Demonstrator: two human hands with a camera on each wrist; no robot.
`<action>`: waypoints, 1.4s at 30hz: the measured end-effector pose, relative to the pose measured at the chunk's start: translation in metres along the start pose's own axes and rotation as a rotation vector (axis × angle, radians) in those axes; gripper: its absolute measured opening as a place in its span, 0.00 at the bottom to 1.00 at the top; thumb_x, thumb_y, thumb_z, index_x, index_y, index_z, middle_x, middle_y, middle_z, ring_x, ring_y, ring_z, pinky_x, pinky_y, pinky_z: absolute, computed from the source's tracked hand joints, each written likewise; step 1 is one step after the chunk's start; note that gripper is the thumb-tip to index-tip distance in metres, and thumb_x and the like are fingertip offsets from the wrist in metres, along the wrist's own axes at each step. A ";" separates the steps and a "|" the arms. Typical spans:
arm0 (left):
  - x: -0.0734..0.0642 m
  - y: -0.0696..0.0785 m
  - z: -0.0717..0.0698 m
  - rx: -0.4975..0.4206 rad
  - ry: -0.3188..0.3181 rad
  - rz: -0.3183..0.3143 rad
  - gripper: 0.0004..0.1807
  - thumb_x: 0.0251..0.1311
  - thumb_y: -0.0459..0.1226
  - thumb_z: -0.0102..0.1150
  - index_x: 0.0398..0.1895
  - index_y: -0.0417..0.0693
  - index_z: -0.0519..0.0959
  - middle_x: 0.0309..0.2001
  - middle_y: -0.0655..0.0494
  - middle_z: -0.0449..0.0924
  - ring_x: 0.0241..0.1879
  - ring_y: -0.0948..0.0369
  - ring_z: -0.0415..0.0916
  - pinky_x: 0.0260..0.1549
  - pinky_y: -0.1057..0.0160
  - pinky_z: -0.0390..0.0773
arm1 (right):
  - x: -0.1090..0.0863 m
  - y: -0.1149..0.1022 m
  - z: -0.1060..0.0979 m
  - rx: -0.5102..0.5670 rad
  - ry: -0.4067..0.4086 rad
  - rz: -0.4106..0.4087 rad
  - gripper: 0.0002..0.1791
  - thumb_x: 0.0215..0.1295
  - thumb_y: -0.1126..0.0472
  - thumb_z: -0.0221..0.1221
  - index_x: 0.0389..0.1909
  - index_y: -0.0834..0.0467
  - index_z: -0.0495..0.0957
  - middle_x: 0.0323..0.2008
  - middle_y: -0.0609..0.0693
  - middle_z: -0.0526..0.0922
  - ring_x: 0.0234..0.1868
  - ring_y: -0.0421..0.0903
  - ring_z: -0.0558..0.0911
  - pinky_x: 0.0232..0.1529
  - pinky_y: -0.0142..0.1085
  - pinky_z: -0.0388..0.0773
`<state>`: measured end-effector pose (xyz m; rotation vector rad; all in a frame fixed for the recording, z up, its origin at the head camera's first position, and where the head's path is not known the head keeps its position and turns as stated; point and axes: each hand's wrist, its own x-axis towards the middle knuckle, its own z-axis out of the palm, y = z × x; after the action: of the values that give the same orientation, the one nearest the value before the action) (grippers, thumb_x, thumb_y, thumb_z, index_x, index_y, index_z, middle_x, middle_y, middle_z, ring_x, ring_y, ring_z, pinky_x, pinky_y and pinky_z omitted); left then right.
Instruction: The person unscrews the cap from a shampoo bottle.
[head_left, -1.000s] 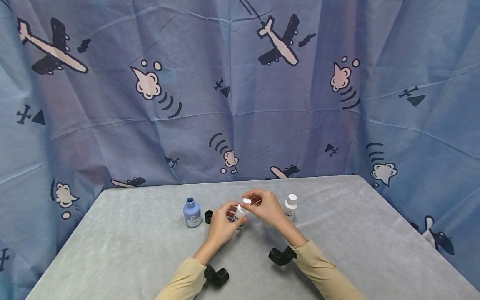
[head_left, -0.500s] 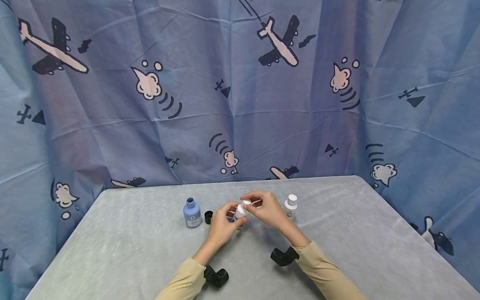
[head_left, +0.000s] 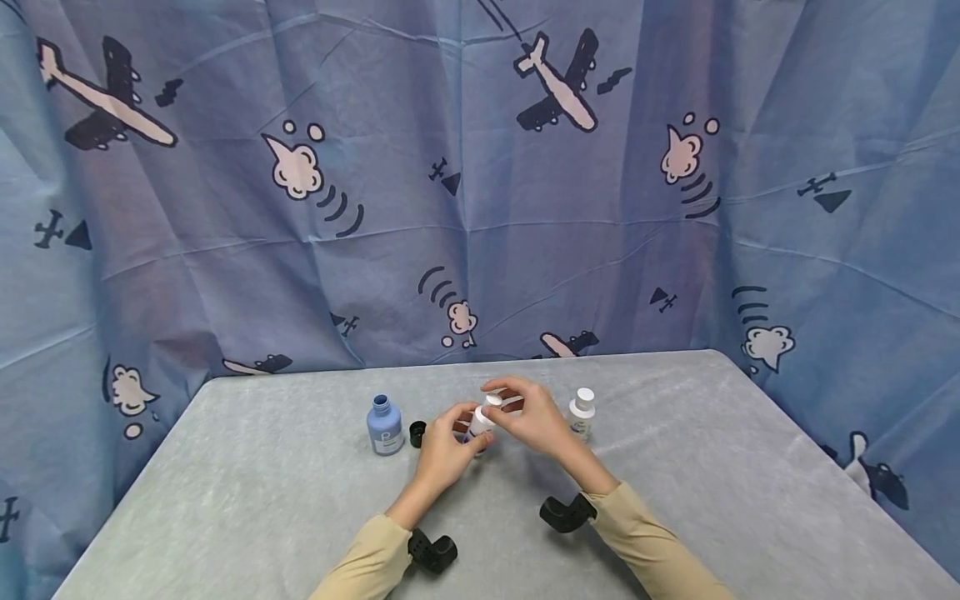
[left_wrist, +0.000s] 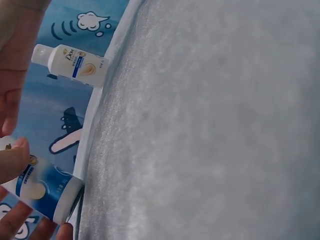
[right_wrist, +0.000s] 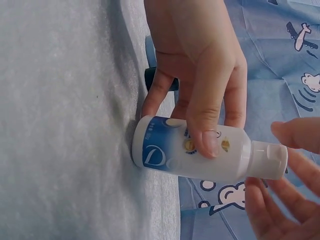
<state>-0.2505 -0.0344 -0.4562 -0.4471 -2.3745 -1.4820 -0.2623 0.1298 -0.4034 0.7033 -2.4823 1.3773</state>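
My left hand [head_left: 444, 450] grips the body of a small white-and-blue plastic bottle [right_wrist: 175, 149], with the thumb across its front in the right wrist view. The bottle's base is at the table surface. My right hand [head_left: 534, 414] has its thumb and fingers curled around the bottle's white cap [right_wrist: 268, 160]; the fingertips are at the cap's lower side and the thumb tip is close to its upper side. The cap is seated on the bottle's neck. In the left wrist view, the lower part of the same bottle shows between the left thumb and fingers.
An uncapped blue bottle [head_left: 385, 427] stands left of the hands, beside a black cap [head_left: 417, 433]. Another white bottle [head_left: 582, 412], capped, stands behind the right wrist. All rest on the grey cloth-covered table [head_left: 247, 492]. A patterned blue curtain [head_left: 480, 183] hangs behind.
My right fingers shift slightly around the cap, first a little left, with small changes of finger position. The left hand and the bottle stay in nearly the same place.
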 end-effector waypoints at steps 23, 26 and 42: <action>0.002 0.002 -0.001 0.012 -0.009 -0.004 0.21 0.50 0.39 0.71 0.48 0.47 0.80 0.39 0.50 0.84 0.39 0.57 0.81 0.38 0.63 0.80 | 0.002 0.001 0.000 -0.055 0.044 0.033 0.12 0.57 0.62 0.67 0.42 0.58 0.82 0.40 0.52 0.85 0.37 0.44 0.83 0.39 0.33 0.82; 0.001 0.003 -0.002 0.006 -0.011 0.003 0.21 0.50 0.40 0.71 0.49 0.46 0.80 0.40 0.50 0.84 0.39 0.56 0.81 0.38 0.63 0.80 | 0.001 0.000 -0.001 -0.045 0.023 0.025 0.12 0.59 0.62 0.66 0.44 0.58 0.82 0.42 0.53 0.84 0.40 0.46 0.83 0.40 0.33 0.82; 0.000 0.004 -0.002 -0.011 -0.036 0.021 0.23 0.54 0.39 0.69 0.53 0.42 0.79 0.41 0.47 0.84 0.41 0.54 0.81 0.39 0.64 0.80 | 0.000 0.002 -0.001 -0.010 -0.026 -0.081 0.15 0.59 0.72 0.60 0.47 0.59 0.80 0.47 0.56 0.82 0.47 0.52 0.81 0.46 0.38 0.82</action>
<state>-0.2491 -0.0348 -0.4520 -0.5036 -2.3829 -1.4908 -0.2635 0.1319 -0.4041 0.8150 -2.4500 1.3351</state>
